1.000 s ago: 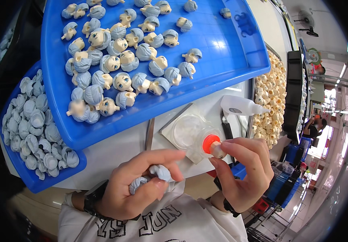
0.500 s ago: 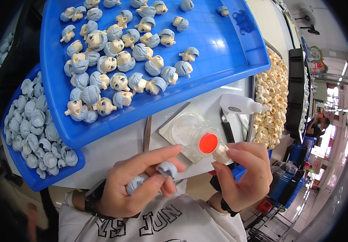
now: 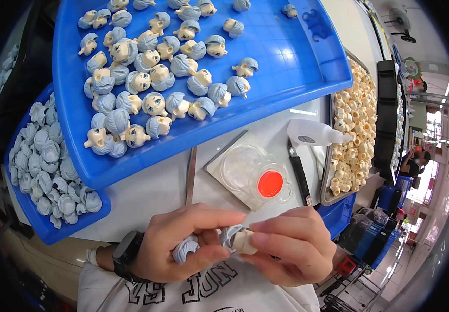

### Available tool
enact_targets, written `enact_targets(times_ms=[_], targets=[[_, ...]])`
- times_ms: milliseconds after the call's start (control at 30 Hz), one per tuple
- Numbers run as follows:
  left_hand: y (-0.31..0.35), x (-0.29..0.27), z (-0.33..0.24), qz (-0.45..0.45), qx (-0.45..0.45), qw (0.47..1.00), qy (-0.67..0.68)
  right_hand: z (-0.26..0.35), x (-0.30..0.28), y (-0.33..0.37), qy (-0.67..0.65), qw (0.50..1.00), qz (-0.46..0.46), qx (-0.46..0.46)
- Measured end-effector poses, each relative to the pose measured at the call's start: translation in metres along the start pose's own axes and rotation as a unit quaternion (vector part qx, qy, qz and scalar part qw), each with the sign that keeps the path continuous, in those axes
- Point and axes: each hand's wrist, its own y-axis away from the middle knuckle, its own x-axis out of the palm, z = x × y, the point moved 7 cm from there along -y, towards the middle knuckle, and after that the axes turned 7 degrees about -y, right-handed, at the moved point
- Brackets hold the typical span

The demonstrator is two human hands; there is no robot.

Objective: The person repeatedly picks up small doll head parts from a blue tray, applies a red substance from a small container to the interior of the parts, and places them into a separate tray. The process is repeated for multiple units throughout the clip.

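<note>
My left hand (image 3: 167, 242) pinches a light blue doll hair piece (image 3: 228, 235) between thumb and fingers. A second blue hair piece (image 3: 185, 249) is tucked in the same palm. My right hand (image 3: 300, 244) grips a cream doll head piece (image 3: 244, 242) by its edge. Both pieces meet in front of my shirt, the cream one against the hollow of the blue one; how far it sits inside is hidden by my fingers. Just beyond my hands, a clear round dish with a red centre (image 3: 270, 183) overlaps a larger clear dish (image 3: 237, 164) on a pale square plate (image 3: 219, 169).
A large blue tray (image 3: 281, 101) holds several blue-haired doll heads. Loose hair pieces fill a blue bin (image 3: 52, 236) at left. At right, a metal tray (image 3: 327, 190) carries cream head pieces. A white squeeze bottle (image 3: 307, 132), a black-handled knife (image 3: 300, 174) and a metal blade (image 3: 191, 177) lie between.
My right hand has moved left and down from beside the red-centred dish, bringing the cream head piece against the blue hair piece in my left hand.
</note>
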Motion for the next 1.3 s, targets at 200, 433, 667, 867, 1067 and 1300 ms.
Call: enact_targets(times_ms=[200, 433, 667, 867, 1067, 1300], targets=[[0.001, 0.002, -0.01, 0.026, 0.062, 0.997, -0.049, 0.007, -0.003, 0.002, -0.021, 0.997, 0.066, 0.016], [0.0, 0.007, -0.014, 0.002, 0.098, 0.993, -0.07, 0.005, -0.007, 0.005, -0.019, 0.996, 0.085, 0.011], [-0.001, 0.012, -0.015, 0.032, 0.105, 0.991, -0.071, 0.006, -0.01, 0.011, -0.024, 0.996, 0.084, 0.027], [-0.001, 0.013, -0.012, 0.034, 0.1, 0.993, -0.053, 0.003, -0.012, 0.01, -0.031, 0.996, 0.077, 0.03], [0.0, 0.019, -0.01, 0.07, 0.12, 0.985, -0.105, 0.012, -0.006, 0.01, 0.028, 0.997, 0.071, 0.004], [0.0, 0.015, -0.003, 0.072, 0.041, 0.996, -0.031, 0.008, -0.004, 0.014, -0.016, 0.999, -0.006, -0.043]])
